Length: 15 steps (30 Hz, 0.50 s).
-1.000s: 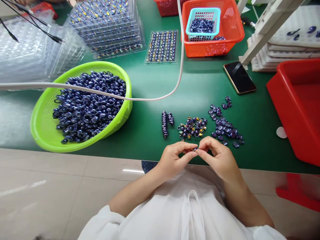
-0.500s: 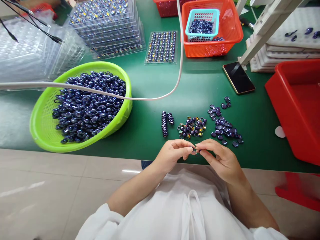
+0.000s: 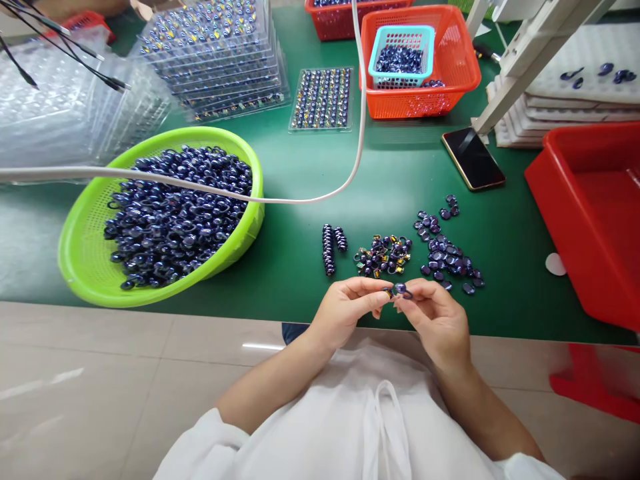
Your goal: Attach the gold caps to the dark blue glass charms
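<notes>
My left hand (image 3: 344, 308) pinches a small dark ring (image 3: 388, 292) between thumb and fingertips; the fingers cover much of it. My right hand (image 3: 441, 319) grips another ring (image 3: 401, 289), shiny dark blue with a rounded top that shows above the fingertips. The two pieces are close together over the table's front edge; I cannot tell whether they touch. Just beyond the hands lies a pile of dark rings with gold-coloured stones (image 3: 383, 256). To its left, dark rings stand in two short rows (image 3: 328, 250). Flat, dark oval pieces (image 3: 447, 257) are scattered on the right.
A green basket (image 3: 75, 250) full of dark rings sits at left, crossed by a white cable (image 3: 295, 200). Behind are stacked clear trays (image 3: 225, 87), a filled tray (image 3: 321, 99) and an orange basket (image 3: 455, 73). A phone (image 3: 473, 159) and red bin (image 3: 565, 220) are right.
My right hand has turned, so its ring's rounded top now shows above the fingertips. The left hand keeps nearly the same place and pinch.
</notes>
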Tool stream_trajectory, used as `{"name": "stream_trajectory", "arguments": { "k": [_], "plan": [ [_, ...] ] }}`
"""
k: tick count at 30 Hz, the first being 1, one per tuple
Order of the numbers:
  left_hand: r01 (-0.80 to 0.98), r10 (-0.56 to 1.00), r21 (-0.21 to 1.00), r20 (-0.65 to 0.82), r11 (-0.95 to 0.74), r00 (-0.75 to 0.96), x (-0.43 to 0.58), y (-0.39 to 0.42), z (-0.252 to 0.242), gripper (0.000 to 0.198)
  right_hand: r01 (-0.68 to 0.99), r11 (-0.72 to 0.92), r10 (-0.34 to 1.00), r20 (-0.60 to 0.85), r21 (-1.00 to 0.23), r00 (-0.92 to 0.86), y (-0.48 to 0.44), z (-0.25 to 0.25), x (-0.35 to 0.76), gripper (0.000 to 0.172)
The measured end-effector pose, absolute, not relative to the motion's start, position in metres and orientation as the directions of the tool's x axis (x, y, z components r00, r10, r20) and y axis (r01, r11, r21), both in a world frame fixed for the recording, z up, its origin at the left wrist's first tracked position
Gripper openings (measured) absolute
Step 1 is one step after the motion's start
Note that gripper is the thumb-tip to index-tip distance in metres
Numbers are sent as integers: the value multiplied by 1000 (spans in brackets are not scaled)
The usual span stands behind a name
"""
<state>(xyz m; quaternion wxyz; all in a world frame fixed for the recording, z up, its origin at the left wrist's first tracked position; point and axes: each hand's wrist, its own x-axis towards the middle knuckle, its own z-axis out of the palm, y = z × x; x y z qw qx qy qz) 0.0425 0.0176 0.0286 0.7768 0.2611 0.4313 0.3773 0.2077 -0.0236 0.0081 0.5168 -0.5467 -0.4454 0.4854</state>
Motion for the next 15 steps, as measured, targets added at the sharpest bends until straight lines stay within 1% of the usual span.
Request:
{"name": "stream_trajectory", "arguments": {
  "k": [3, 5, 7, 10, 15],
  "plan": [
    [-348, 814, 743, -463, 572, 350, 41, 16, 26, 29, 35, 5, 991, 10, -999, 132, -23, 10, 209, 6],
    [-344, 821, 751, -466, 564, 328, 41, 16, 24, 29, 80, 1, 996, 8, -997, 92, -22, 11, 213, 5],
    [-340, 839, 771, -455, 539, 298, 41, 16, 24, 28, 97, -52, 998, -47, -994, 52, -20, 13, 217, 11],
    [-317, 867, 810, -427, 493, 258, 40, 16, 26, 25, 55, -174, 985, -174, -983, 5, -18, 14, 221, 20],
    [-224, 887, 867, -391, 444, 246, 38, 14, 33, 21, -49, -307, 951, -304, -950, -52, -14, 10, 221, 21]
  ]
}}
